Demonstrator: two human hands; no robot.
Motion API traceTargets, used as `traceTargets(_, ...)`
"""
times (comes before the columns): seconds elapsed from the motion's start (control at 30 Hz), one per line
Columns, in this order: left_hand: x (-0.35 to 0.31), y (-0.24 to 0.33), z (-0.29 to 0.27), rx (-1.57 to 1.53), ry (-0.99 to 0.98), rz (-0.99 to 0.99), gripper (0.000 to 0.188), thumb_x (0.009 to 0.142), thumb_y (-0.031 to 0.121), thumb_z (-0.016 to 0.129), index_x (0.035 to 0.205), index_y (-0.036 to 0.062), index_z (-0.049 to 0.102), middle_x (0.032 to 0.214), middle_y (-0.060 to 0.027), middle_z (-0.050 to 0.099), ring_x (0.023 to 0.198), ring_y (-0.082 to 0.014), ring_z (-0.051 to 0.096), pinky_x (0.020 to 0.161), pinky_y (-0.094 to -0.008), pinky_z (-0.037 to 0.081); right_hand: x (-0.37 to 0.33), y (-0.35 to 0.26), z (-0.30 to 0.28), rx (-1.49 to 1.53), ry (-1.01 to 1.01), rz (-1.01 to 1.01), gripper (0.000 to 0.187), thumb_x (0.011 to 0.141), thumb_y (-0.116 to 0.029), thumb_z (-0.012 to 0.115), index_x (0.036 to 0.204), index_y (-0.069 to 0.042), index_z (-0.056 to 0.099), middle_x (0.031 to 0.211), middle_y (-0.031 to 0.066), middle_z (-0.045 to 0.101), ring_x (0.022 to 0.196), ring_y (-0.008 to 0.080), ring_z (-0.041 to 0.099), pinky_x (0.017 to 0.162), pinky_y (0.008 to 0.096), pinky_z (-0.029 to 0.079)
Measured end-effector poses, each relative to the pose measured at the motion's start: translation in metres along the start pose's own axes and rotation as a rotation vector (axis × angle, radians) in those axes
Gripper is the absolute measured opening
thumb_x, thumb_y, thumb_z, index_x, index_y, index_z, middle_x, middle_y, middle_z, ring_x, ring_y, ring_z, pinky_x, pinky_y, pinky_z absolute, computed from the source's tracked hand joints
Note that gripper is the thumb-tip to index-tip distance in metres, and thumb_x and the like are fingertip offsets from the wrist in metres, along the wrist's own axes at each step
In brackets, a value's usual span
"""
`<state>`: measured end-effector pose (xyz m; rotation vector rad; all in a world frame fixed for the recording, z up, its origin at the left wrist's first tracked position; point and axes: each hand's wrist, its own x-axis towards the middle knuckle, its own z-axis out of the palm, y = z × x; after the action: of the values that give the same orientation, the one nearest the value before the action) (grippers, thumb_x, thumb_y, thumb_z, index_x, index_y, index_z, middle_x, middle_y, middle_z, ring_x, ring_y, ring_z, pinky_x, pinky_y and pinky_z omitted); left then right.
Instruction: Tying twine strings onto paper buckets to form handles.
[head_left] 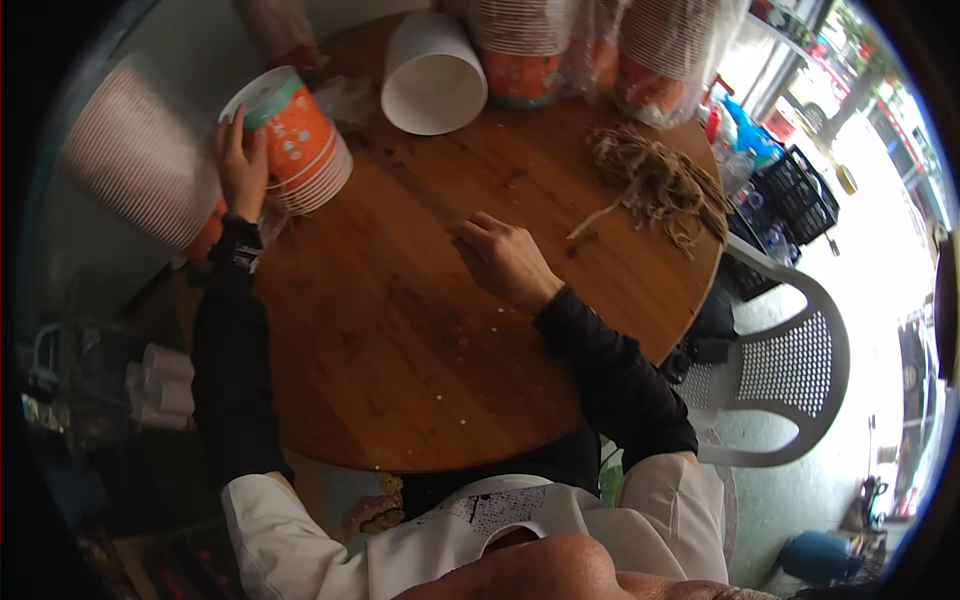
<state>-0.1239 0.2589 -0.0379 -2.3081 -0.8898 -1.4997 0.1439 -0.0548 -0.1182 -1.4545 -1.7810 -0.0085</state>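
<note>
Near the far left edge of the round table stands a short nested stack of orange paper buckets [300,145], with a teal band on top and pale rims layered below. My left hand [243,165] grips the top bucket by its left side, fingers at its upper edge. My right hand [508,262] hovers over the middle of the table, fingers curled in and nothing visible in them. Beyond it, a white paper bucket [432,85] has its open mouth turned toward me. To the right lies a loose bundle of brown twine [665,185].
Plastic-wrapped bucket stacks [520,50] stand at the table's far edge. A long wrapped stack [140,155] leans at the left. Small white specks dot the wooden table [430,370]. Right of it are a grey plastic chair [790,375] and black crates [795,195].
</note>
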Motion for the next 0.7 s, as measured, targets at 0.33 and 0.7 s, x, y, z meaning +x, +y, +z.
traceTargets(0.33, -0.048, 0.059, 0.035, -0.153, -0.023, -0.005, 0.048, 0.09, 0.012, 0.06, 0.136, 0.0052, 0.048, 0.139, -0.0219, 0.047, 0.13, -0.0373, 0.044, 0.105, -0.0451, 0.04, -0.021, 0.108, -0.103, -0.217, 0.097, 0.39, 0.015, 0.082, -0.016, 0.065, 0.094, -0.007, 0.068, 0.092, 0.0133, 0.066, 0.088, 0.0337, 0.064, 0.075, 0.0422, 0.052)
traceTargets(0.7, -0.076, 0.198, 0.164, -0.925, -0.229, -0.555, 0.026, 0.094, 0.012, 0.061, 0.118, 0.0013, 0.058, 0.11, -0.0065, 0.062, 0.096, -0.0133, 0.059, 0.081, -0.0271, 0.049, -0.035, 0.132, -0.094, -0.156, -0.13, 0.363, 0.013, 0.08, -0.013, 0.066, 0.089, -0.003, 0.066, 0.089, 0.013, 0.062, 0.087, 0.0319, 0.061, 0.076, 0.041, 0.049)
